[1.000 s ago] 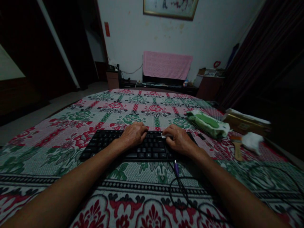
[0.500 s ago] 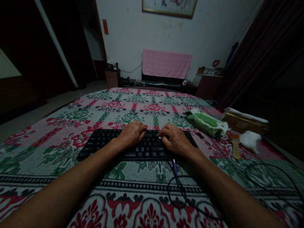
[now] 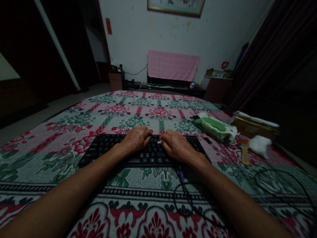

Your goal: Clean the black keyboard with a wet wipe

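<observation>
A black keyboard lies flat on the patterned bedspread, with its far edge partly hidden behind my hands. My left hand lies across the keyboard's middle, fingers bent over the far edge and holding it. Just to the right, my right hand is closed, its thumb and fingers pinching a small white wipe against the upper keys. Most of that wipe is hidden by the fingers. A black cable with a purple plug lies looped in front of the keyboard.
Right of the keyboard are a green-and-white wipes pack, a gold tissue box, a wooden-handled brush and a crumpled white tissue. A pink cloth hangs over a screen by the far wall.
My right hand has slid a little to the left over the keys with the white wipe, closer to my left hand. My left hand stays in place on the keyboard.
</observation>
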Motion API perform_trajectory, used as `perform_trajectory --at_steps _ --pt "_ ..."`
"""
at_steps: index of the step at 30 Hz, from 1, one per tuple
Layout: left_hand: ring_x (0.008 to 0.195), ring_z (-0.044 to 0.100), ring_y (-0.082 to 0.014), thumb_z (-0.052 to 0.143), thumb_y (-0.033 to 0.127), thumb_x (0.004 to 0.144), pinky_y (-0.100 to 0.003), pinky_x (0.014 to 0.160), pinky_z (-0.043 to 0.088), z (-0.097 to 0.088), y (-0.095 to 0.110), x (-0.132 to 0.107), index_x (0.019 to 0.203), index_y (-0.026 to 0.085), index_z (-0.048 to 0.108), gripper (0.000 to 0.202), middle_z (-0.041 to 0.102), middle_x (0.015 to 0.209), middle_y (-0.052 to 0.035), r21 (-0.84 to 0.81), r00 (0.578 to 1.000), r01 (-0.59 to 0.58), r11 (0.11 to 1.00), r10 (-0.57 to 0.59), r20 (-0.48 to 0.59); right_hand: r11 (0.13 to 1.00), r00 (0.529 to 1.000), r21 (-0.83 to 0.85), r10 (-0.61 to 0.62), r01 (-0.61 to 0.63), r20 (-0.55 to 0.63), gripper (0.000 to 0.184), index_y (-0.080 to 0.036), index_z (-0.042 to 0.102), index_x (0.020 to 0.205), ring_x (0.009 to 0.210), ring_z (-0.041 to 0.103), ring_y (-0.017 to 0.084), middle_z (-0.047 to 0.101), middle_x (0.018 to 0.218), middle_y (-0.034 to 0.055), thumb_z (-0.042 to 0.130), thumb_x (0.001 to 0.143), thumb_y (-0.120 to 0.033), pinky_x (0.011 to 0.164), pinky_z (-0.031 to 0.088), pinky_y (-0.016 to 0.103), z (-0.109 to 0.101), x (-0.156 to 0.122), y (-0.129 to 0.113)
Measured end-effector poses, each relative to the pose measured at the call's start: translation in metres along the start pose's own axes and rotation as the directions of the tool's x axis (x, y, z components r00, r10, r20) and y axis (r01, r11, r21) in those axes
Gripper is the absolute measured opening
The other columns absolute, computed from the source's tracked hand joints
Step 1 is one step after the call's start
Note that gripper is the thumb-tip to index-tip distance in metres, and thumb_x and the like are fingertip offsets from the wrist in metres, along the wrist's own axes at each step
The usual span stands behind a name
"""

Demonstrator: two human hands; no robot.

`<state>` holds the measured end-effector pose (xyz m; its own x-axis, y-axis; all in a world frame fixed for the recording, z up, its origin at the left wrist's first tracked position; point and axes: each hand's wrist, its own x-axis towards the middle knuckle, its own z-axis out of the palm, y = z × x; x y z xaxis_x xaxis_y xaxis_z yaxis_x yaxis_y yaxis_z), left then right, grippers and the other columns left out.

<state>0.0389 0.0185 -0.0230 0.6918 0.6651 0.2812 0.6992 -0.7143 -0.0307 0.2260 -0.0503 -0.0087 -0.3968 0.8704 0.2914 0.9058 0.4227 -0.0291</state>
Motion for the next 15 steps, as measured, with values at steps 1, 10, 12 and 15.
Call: perform_trajectory --at_steps 1,10,12,15 --pt "0.087 0.05 -0.0187 0.04 0.028 0.084 -0.031 0.076 0.041 -0.0003 0.0002 -0.0001 0.098 0.021 0.058 0.024 0.055 0.088 -0.0053 -0.001 1.0 0.002 1.0 -0.002 0.0 1.0 1.0 0.019 0.006 -0.006 -0.002 0.02 -0.017 0.056 0.089 0.074 0.046 0.014 0.052 0.082 0.005 0.036 0.087 -0.023 0.068 0.033 0.025 -0.0016 -0.0009 0.0021" --pt "0.087 0.05 -0.0187 0.04 0.029 0.084 -0.03 0.075 0.041 -0.0002 -0.0007 -0.0006 0.098 0.021 0.058 0.024 0.055 0.088 -0.005 0.005 1.0 -0.005 1.0 0.005 -0.013 0.999 1.0 0.05 -0.022 0.022 0.002 0.021 -0.018 0.057 0.09 0.077 0.047 0.014 0.053 0.084 0.0045 0.037 0.085 -0.022 0.07 0.033 0.025 -0.0022 -0.0032 0.0048" --pt "0.087 0.05 -0.0189 0.04 0.029 0.084 -0.03 0.075 0.041 0.0004 -0.0009 -0.0007 0.098 0.021 0.058 0.024 0.055 0.088 -0.0052 0.006 1.0 -0.005 1.0 0.005 -0.015 1.0 1.0 0.028 -0.01 0.009 0.026 0.02 -0.018 0.058 0.088 0.075 0.048 0.014 0.053 0.082 0.0046 0.039 0.084 -0.022 0.069 0.032 0.025 -0.0029 -0.0033 0.0055" --pt "0.088 0.049 -0.019 0.04 0.029 0.084 -0.031 0.075 0.041 0.0005 -0.0006 -0.0014 0.098 0.021 0.057 0.024 0.055 0.089 -0.0054 0.002 1.0 -0.004 1.0 0.004 -0.013 0.998 0.997 0.015 0.065 -0.066 0.032 0.021 -0.017 0.059 0.088 0.075 0.048 0.014 0.054 0.081 0.0051 0.039 0.083 -0.022 0.068 0.033 0.024 -0.0049 -0.0036 0.0116"
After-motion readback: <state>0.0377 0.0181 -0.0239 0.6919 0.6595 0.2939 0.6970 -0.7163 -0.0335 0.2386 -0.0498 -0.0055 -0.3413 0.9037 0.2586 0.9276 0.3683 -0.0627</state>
